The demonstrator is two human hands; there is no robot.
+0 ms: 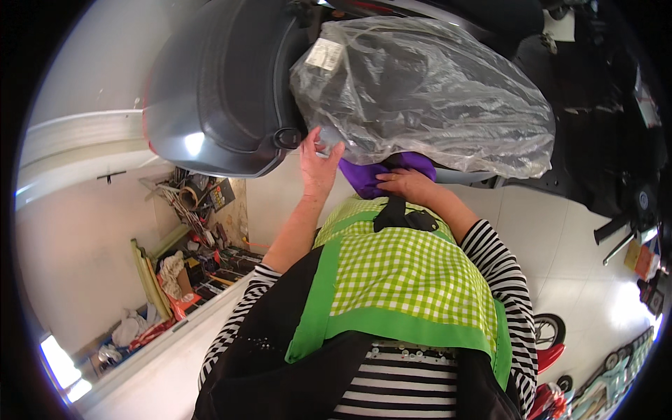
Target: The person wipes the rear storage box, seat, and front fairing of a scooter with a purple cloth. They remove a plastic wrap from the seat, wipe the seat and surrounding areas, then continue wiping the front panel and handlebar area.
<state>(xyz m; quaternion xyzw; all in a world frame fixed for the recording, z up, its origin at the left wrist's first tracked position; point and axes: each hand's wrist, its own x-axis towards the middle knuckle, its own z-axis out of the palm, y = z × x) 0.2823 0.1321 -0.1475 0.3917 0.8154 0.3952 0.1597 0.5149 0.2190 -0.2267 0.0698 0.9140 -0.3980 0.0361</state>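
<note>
A scooter seat wrapped in clear plastic [427,98] lies across the upper middle. My left hand [320,162] is at the plastic's lower left corner, beside the grey top box [231,84]. Its thumb and fingers curl around a bit of the plastic. Below the seat's near edge hangs a purple cloth [360,176]. On that cloth rests my right hand [409,185], its fingers bent against the fabric; part of the cloth is hidden behind the hand and the plastic.
I wear a green checked apron [413,280]. A black handlebar grip [610,231] juts out at the right. Tools and clutter [203,259] lie at the lower left beyond a white ledge. A small wheel [549,329] and red parts stand on the tiled floor at the lower right.
</note>
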